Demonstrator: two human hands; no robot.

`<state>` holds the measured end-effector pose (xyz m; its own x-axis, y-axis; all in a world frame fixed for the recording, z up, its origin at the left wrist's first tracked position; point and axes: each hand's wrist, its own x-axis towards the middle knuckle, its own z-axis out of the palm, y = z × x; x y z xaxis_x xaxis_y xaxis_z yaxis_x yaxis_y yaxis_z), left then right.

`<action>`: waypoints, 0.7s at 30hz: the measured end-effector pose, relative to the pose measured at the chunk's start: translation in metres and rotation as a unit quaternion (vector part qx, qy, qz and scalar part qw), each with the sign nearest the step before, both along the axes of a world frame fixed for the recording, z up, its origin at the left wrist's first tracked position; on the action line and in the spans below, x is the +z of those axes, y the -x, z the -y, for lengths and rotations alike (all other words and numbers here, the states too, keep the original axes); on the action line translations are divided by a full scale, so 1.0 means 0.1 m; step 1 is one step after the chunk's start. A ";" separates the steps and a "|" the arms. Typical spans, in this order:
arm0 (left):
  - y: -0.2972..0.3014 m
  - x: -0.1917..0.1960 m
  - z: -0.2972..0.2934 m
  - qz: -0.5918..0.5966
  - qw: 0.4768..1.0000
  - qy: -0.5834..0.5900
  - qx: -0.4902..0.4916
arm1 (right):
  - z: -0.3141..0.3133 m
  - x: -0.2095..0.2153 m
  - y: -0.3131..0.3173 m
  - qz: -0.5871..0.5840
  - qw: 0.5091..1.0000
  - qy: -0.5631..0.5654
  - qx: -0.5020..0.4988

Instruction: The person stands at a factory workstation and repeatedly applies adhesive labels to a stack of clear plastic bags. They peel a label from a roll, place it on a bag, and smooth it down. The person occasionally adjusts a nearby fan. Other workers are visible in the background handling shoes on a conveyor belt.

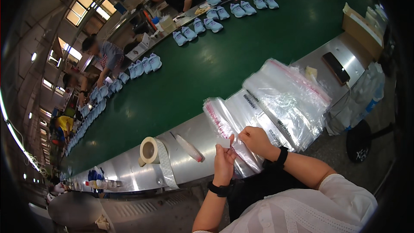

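Observation:
A small white sticker (223,143) sits pinched between the thumb and fingers of my left hand (224,160), just above the near edge of the metal ledge. Close beside it, my right hand (255,140) is curled closed over a transparent plastic bag (224,123) with a pink strip; whatever its fingertips hold is hidden. That bag lies at the left end of a fanned stack of transparent bags (284,99). To the left of my hands stand a roll of white labels (149,150) with its strip hanging down, and a narrow white tool (188,147).
Beyond the metal ledge (125,170) runs a green conveyor belt (181,77) with rows of light blue shoes (213,25) on its far side. A phone (336,67) and a cardboard box (363,32) are at the right. Several people (105,56) work across the belt.

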<state>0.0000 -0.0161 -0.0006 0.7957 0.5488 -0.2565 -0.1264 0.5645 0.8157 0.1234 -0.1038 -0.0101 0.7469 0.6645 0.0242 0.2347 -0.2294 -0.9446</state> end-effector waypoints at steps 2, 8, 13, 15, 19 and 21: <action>0.00 -0.01 -0.03 0.020 1.000 0.022 0.007 | -0.01 -0.02 -0.04 -0.103 0.994 -0.024 0.004; 0.26 -0.01 -0.30 -0.074 0.993 -0.057 0.077 | 0.11 0.07 -0.15 -0.166 0.985 -0.029 -0.041; -0.09 0.59 -0.14 0.046 0.978 -0.201 -0.040 | 0.04 0.05 0.02 -0.013 1.000 -0.005 0.015; -0.27 0.53 -0.10 0.118 0.983 -0.063 -0.122 | -0.08 -0.14 0.01 0.003 0.994 -0.107 0.011; -0.42 -0.27 -0.28 0.167 0.940 0.253 -0.156 | 0.19 0.03 -0.18 -0.147 0.988 -0.039 -0.016; -0.39 -0.20 -0.23 0.129 0.953 0.245 -0.127 | 0.31 0.20 -0.24 -0.173 0.981 -0.076 -0.053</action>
